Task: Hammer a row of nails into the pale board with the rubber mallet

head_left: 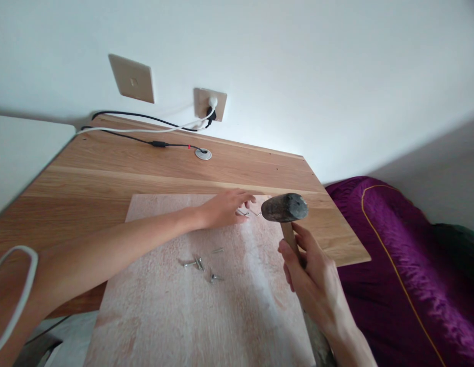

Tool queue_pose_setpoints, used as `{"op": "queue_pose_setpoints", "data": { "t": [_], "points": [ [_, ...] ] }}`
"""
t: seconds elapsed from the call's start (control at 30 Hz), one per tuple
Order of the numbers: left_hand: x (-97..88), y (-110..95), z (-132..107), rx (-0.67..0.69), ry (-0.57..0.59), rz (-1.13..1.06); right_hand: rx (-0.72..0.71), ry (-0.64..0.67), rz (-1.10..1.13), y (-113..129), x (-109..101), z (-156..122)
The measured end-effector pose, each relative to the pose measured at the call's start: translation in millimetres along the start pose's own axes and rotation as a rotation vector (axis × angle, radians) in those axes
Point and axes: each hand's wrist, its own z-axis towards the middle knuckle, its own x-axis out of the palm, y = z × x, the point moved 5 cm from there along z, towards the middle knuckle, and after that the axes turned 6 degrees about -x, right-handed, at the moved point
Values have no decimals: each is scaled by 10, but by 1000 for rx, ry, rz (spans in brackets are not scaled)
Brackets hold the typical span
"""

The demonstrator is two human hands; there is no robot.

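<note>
While our right hand [311, 275] grips the hammer [284, 208] over the right side of the board [164, 306], we expect it head-heavy and stiff, steadier held lower; our left hand [223, 210] curls at slim, likely slippery nails [258, 214], whether pinching one we cannot tell.

Left forearm [145, 239] and right wrist [347, 326] bare behind the fingers [240, 195]; white loop [26, 293] across left forearm, well behind fingers.

The right grip [312, 269] holds a hammer [284, 208] — metal fasteners [199, 263] lie on the board [175, 316].
</note>
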Motion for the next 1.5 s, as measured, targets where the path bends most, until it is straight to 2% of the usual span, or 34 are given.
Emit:
{"op": "queue_pose_setpoints", "data": {
  "t": [0.1,0.27,0.4,0.57,0.7,0.97,1.1,1.23,1.5],
  "points": [
    [11,14,10,-14,19,-54,-47,25,-50,53,67,96],
    [12,21,5,-7,2,-106,-120,146,-97,24,190,171],
    [18,34,3,0,2,-98,-125,80,-142,16,159,201],
    [8,25,4,25,-8,-110,-233,89,-186,77,205,200],
    [-8,-7,1,0,6,-118,-225,33,-207,64,205,165],
    [0,21,2,-37,-15,-111,-248,53,-225,14,205,146],
    [6,14,-1,0,-20,-113,-250,77,-221,60,226,127],
    [5,16,-7,5,-29,-98,-259,14,-217,99,223,109],
    [16,32,-1,6,-40,-99,-275,56,-221,83,224,124]
  ]
}}
